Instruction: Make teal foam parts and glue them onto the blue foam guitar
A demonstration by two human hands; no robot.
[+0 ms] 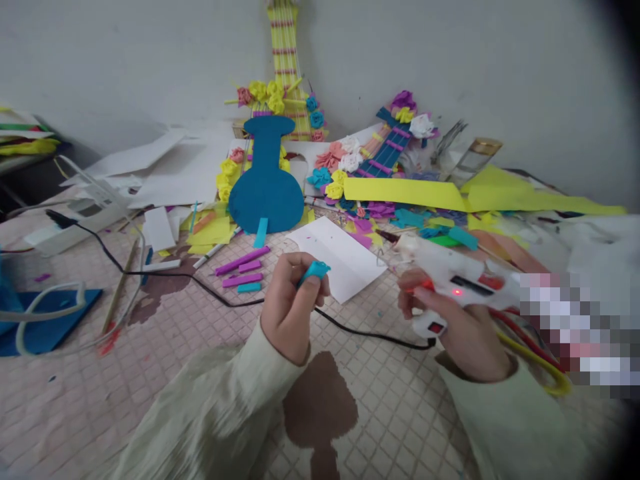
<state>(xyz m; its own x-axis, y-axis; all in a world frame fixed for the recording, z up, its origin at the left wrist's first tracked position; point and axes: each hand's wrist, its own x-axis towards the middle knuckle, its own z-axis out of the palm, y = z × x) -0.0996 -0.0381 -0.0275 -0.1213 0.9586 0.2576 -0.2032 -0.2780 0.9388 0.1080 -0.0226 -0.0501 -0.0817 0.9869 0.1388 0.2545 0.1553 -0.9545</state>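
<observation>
My left hand (pixel 295 300) is closed, pinching a small crumpled piece of blue paper (pixel 316 270) between thumb and fingers. In my right hand (pixel 465 333) is a white hot glue gun (pixel 445 263) with a red light lit on its side. Its nozzle points left, towards the blue paper but apart from it. Behind my left hand lies a folded sheet of white paper (pixel 343 260). Several purple paper strips (pixel 243 280) and a small blue strip (pixel 249 288) lie just to its left. A dark blue guitar-shaped cutout (pixel 267 180) leans beyond them, with a light blue tab at its base.
A yellow paper guitar (pixel 284 53) with paper flowers leans on the wall. To its right stands a smaller blue guitar neck (pixel 393 150). A yellow paper strip (pixel 405 192) lies over scraps. The black cord (pixel 207 285) crosses from the power strip (pixel 80 227). A glass jar (pixel 477 157) stands behind.
</observation>
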